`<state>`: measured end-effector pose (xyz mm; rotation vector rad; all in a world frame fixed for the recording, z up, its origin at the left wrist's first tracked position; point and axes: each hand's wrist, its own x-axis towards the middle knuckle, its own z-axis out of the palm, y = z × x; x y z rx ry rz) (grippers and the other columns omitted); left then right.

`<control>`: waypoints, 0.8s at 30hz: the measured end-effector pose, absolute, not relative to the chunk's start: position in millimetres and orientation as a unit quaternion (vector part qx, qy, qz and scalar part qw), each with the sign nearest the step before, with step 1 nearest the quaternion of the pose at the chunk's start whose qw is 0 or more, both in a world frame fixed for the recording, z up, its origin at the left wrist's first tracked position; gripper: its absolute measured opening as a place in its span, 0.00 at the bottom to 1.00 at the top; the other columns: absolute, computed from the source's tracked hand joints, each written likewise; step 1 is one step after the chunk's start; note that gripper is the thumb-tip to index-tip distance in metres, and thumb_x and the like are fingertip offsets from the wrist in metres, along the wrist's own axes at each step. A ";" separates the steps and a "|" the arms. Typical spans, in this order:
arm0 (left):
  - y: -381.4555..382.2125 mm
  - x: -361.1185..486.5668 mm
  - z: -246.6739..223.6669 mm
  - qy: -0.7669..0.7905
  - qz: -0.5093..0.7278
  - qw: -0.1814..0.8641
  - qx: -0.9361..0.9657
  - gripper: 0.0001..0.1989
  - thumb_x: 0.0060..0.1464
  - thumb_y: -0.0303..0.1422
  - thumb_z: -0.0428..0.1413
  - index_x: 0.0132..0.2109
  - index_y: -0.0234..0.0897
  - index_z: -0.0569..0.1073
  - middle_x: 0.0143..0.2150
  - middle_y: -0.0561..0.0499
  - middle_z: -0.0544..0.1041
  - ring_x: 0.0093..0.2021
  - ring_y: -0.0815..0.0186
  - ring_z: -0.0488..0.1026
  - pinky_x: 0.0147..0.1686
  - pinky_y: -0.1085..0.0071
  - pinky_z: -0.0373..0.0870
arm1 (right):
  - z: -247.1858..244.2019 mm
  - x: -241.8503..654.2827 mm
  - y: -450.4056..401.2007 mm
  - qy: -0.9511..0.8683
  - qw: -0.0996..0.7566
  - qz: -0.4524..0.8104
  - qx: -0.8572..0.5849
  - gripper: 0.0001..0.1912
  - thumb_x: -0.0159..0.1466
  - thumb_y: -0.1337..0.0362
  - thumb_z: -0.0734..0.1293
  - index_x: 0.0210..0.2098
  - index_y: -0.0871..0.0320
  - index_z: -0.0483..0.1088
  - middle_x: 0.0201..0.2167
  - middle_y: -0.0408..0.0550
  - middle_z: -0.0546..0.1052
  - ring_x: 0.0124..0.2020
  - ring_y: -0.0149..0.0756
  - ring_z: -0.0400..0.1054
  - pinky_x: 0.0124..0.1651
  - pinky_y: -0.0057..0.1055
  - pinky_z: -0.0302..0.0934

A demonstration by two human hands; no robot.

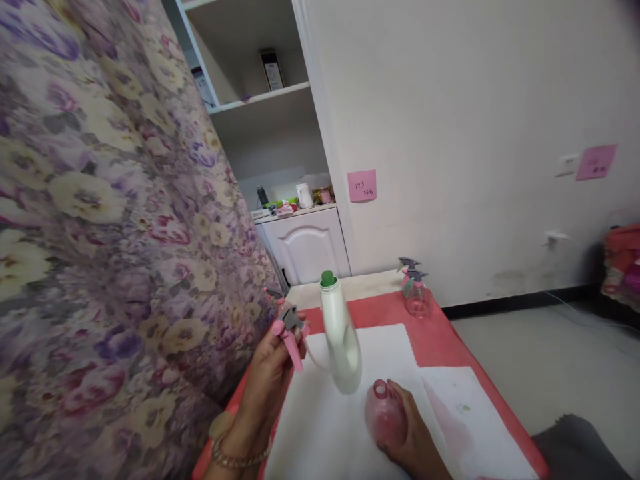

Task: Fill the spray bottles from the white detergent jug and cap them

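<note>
My left hand [274,363] is closed around a pink and grey spray nozzle [289,333], whose thin clear tube trails down to the right. Low on the right, my right hand [411,433] grips a translucent pink bottle [384,417] with an uncovered mouth. Between the two hands stands a tall pale green jug [340,340] with a side handle and a green piece in its neck. Its base rests on a white cloth [320,433]. Behind my left hand, another spray nozzle [274,293] shows in part.
Spray bottles [418,300] stand at the table's far right corner. A red cloth [440,333] covers the table under the white sheets. A floral curtain [125,267] hangs close on the left. Behind the table are a white cabinet [310,243] and a wall with pink notes [362,186].
</note>
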<state>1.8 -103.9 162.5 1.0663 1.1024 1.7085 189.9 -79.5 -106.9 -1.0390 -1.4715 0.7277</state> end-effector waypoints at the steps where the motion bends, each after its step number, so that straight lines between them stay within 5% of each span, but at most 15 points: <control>1: -106.3 12.1 164.3 0.420 0.685 0.421 0.422 0.14 0.44 0.37 0.67 0.37 0.36 0.76 0.33 0.53 0.76 0.32 0.70 0.70 0.35 0.75 0.68 | -106.7 189.8 -79.4 -0.626 0.563 0.308 -0.443 0.36 0.51 0.68 0.67 0.59 0.54 0.57 0.55 0.54 0.69 0.58 0.52 0.65 0.61 0.46 0.60; 5: -110.0 40.3 159.9 0.393 0.691 0.432 0.427 0.16 0.47 0.36 0.65 0.44 0.37 0.77 0.31 0.53 0.75 0.35 0.68 0.71 0.33 0.76 0.68 | -103.7 190.4 -79.9 -0.630 0.561 0.301 -0.445 0.35 0.52 0.66 0.67 0.59 0.54 0.58 0.54 0.53 0.70 0.57 0.51 0.65 0.60 0.43 0.62; 11: -104.4 57.0 141.7 0.424 0.655 0.440 0.445 0.19 0.47 0.38 0.65 0.46 0.36 0.77 0.44 0.46 0.77 0.38 0.65 0.72 0.33 0.75 0.67 | -101.2 190.5 -79.5 -0.623 0.556 0.310 -0.454 0.35 0.52 0.67 0.68 0.58 0.54 0.59 0.54 0.53 0.70 0.57 0.50 0.66 0.60 0.43 0.62; 24: -94.8 77.3 100.7 0.467 0.556 0.430 0.537 0.25 0.49 0.48 0.61 0.48 0.36 0.75 0.40 0.47 0.78 0.41 0.60 0.73 0.43 0.69 0.68 | -98.7 188.6 -78.8 -0.614 0.575 0.318 -0.438 0.36 0.51 0.68 0.68 0.59 0.54 0.58 0.53 0.55 0.70 0.55 0.53 0.67 0.58 0.50 0.63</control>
